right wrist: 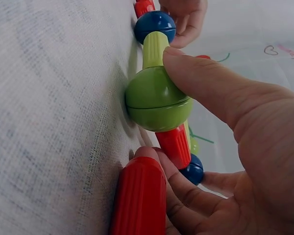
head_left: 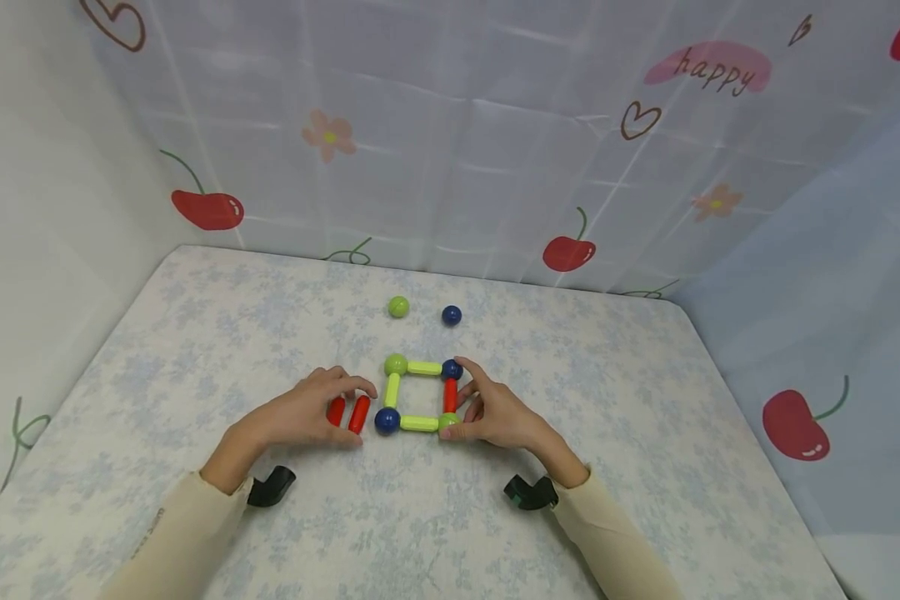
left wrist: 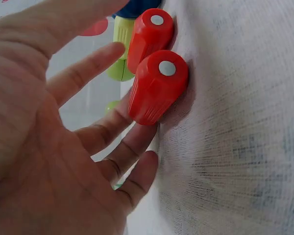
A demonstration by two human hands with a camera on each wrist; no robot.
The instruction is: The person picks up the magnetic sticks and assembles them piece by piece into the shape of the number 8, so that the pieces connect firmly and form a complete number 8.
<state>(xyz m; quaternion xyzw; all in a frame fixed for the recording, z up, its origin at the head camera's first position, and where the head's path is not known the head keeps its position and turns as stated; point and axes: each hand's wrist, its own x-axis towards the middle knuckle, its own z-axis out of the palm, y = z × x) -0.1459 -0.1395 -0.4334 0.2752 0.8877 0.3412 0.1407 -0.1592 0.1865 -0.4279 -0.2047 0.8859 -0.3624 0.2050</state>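
Note:
A square of magnetic rods and balls lies on the table, with green balls [head_left: 395, 364] and blue balls [head_left: 387, 421] at its corners. Three of its sides are yellow-green rods [head_left: 418, 423]; the right side is a red rod [head_left: 450, 396]. My right hand [head_left: 506, 417] spans that side, thumb against the near green ball [right wrist: 157, 98] and index finger at the far blue ball [right wrist: 193, 170]. A loose red rod [right wrist: 139, 198] lies by its other fingers. My left hand [head_left: 307, 412] arches over two loose red rods [left wrist: 159, 88], fingers spread and fingertips right at the nearer one.
Beyond the square sit a loose green ball [head_left: 398, 307] and a loose blue ball [head_left: 452, 315]. The table wears a pale blue floral cloth [head_left: 195, 333]. A printed curtain [head_left: 435, 167] hangs behind it, with more sheeting on both sides.

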